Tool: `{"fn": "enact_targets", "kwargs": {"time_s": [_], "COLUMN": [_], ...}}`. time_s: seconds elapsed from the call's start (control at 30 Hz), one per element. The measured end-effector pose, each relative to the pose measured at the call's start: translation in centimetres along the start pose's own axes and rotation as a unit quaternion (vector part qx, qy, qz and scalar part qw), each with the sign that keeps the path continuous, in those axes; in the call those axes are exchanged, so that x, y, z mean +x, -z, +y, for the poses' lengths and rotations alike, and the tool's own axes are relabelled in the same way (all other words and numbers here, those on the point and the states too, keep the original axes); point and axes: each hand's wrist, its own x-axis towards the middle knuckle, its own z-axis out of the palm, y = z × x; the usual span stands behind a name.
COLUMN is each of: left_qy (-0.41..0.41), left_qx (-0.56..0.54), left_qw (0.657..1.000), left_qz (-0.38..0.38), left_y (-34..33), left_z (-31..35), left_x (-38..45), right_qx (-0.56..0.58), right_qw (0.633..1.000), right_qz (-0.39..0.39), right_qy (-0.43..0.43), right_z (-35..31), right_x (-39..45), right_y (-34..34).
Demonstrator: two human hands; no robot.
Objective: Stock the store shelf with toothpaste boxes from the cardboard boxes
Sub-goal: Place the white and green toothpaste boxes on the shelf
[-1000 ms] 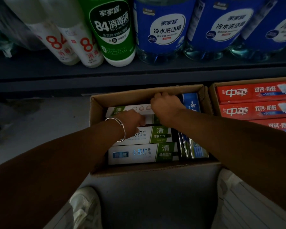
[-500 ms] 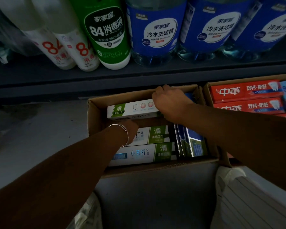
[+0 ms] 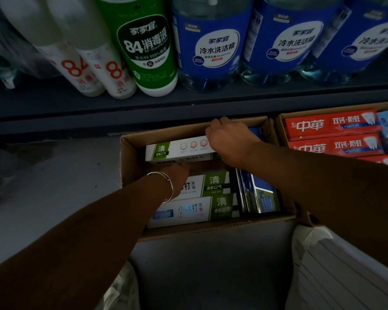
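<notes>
A dark store shelf (image 3: 188, 101) is running across the top of the view, carrying blue dish-detergent bottles (image 3: 213, 48), a green disinfectant bottle (image 3: 148, 48) and white disinfectant bottles (image 3: 112, 72). Below it, on the floor, an open cardboard box (image 3: 130, 166) is sitting just beside a second carton (image 3: 280, 121) packed with red toothpaste boxes (image 3: 329, 126).

Inside the open box, green-and-white toothpaste boxes (image 3: 188, 209) are lying flat in a row, with blue packs (image 3: 260, 193) standing on edge at their right. One toothpaste box (image 3: 177, 149) at the far end is sitting raised above the others.

The right hand (image 3: 229, 139) is curling over that raised box's right end, gripping it against the carton's far wall. The left hand (image 3: 177, 175), a silver bangle (image 3: 166, 186) on its wrist, is reaching under the raised box's near edge; its fingers are hidden, so I cannot tell whether they are closed or spread.

As a judgement, the lift is only partly secured: the grip sits at one end, so the box may be tipping or slipping back into the gap. It could also be catching on the carton's wall, crushing a corner.
</notes>
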Motion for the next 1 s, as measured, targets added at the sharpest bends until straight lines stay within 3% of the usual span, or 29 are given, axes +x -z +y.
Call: {"fn": "enact_targets", "kwargs": {"time_s": [0.2, 0.47, 1.0], "left_qy": [-0.004, 0.006, -0.065], "left_qx": [0.006, 0.158, 0.153], "left_qw": [1.000, 0.987, 0.986], "left_qz": [0.002, -0.011, -0.020], "left_y": [0.3, -0.1, 6.7], "left_z": [-0.1, 0.6, 0.9], "left_x": [-0.3, -1.0, -5.5], "right_qx": [-0.002, 0.007, 0.004], "right_qw": [1.000, 1.000, 1.000], "right_qz": [-0.007, -0.008, -0.004], "right_qy": [0.002, 0.005, 0.010], "right_z": [-0.1, 0.0, 0.8], "right_x": [0.1, 0.2, -2.2], "right_y": [0.1, 0.2, 4.7]}}
